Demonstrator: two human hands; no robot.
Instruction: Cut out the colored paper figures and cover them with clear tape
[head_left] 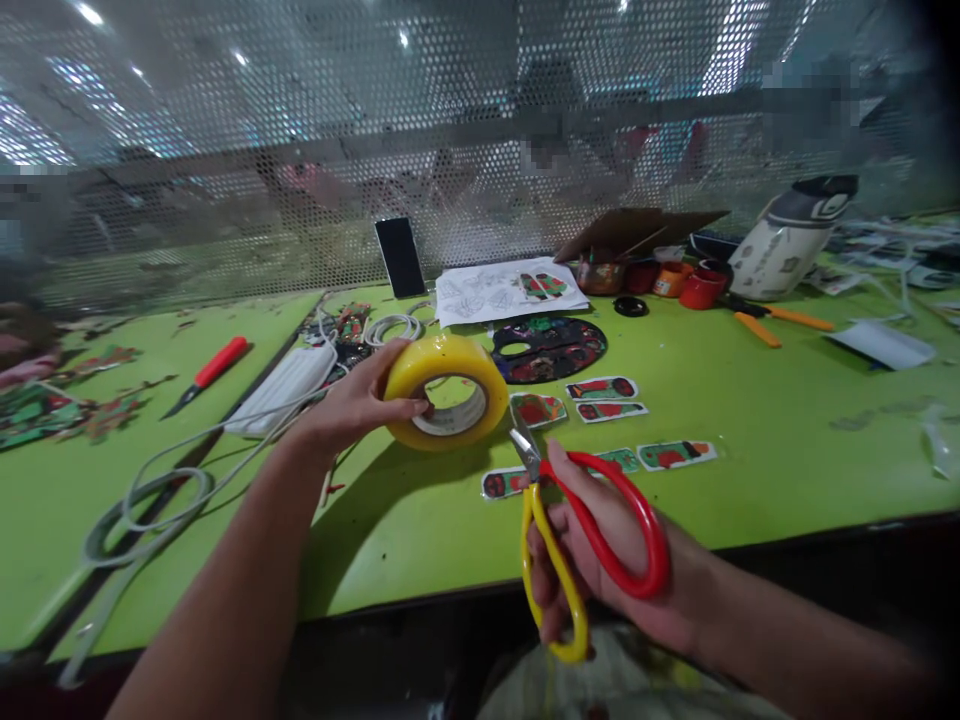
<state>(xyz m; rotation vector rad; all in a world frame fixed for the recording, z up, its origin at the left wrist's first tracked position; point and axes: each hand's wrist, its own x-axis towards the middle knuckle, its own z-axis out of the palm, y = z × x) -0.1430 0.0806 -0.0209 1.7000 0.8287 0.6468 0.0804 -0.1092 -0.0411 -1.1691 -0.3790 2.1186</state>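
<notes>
My left hand (367, 393) grips a wide roll of yellowish clear packing tape (487, 385), the thumb inside its core and the fingers behind. In my right hand (600, 530) is a pair of scissors (651, 540) with one red and one yellow handle. Their short blades point up toward the tape roll's lower right edge; whether they touch it I cannot tell. Just beyond the scissors lie painted paper cut-outs in green and red, among them a long strip (677, 455) and a smaller piece (606, 388). Part of another cut-out (502, 484) shows left of the blades.
A dark paint palette (555, 348), drawing sheets (480, 295) and a propped phone (400, 257) stand behind. Paint jars (705, 285), orange-handled pliers (757, 325) and a bottle (787, 240) are at right. A red-handled knife (217, 365) and white cable (150, 500) lie left.
</notes>
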